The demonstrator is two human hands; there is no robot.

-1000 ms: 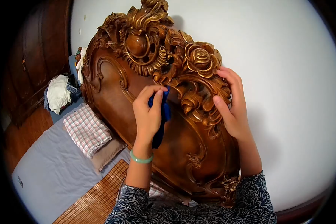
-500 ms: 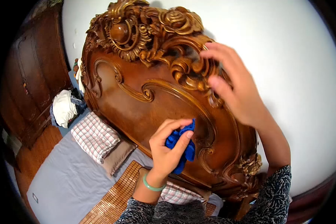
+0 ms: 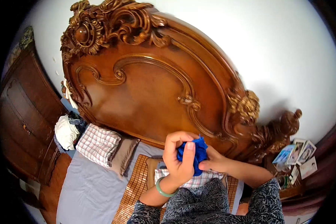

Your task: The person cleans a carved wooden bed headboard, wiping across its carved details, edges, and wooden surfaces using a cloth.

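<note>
A crumpled blue cloth [image 3: 201, 150] is bunched up between my two hands, in front of the lower part of the headboard. My left hand [image 3: 178, 158], with a pale green bangle at the wrist, has its fingers and thumb closed round it. From the other side my right hand [image 3: 214, 159] presses on the cloth with its thumb in sight; its other fingers are mostly hidden. Behind them rises the carved brown wooden headboard [image 3: 149, 93], with scrolls and gilded flowers along its top.
Below lies the bed with a grey sheet [image 3: 87, 186], a checked pillow [image 3: 98, 145] and a bamboo mat [image 3: 132, 186]. Folded clothes [image 3: 66, 132] sit at the far side near a dark wardrobe [image 3: 30, 115]. At right, a bedside table [image 3: 289, 193] holds cards and small items.
My right hand has come down from the carved top of the headboard and now grips the cloth together with my left. The view has shifted right, bringing the bedside table in.
</note>
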